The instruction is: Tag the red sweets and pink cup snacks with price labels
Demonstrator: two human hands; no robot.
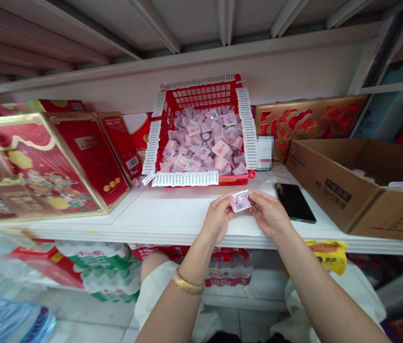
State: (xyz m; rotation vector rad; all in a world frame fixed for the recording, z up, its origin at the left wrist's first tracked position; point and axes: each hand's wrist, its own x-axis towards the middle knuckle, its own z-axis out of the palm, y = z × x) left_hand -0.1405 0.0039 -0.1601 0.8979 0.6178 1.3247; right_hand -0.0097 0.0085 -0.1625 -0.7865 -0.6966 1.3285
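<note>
Between my left hand (218, 215) and my right hand (266, 212) is a small pink jelly cup (240, 203), its barcode side facing me. Fingers of both hands close on it from either side, just above the white shelf (166, 209). A white barcode sticker strip (239, 194) lies along the cup's upper edge, by my right fingertips. Behind my hands stands a red plastic basket (201, 97) heaped with similar pink cups (201, 143). Rows of white barcode stickers (185, 179) line the basket's rim on all sides.
A black phone (295, 202) lies right of my hands, beside an open cardboard box (330, 195) with a few cups inside. Red and gold gift boxes (76, 157) stand at the left. Bottle packs (228, 269) fill part of the lower shelf. A metal shelf (187, 52) hangs overhead.
</note>
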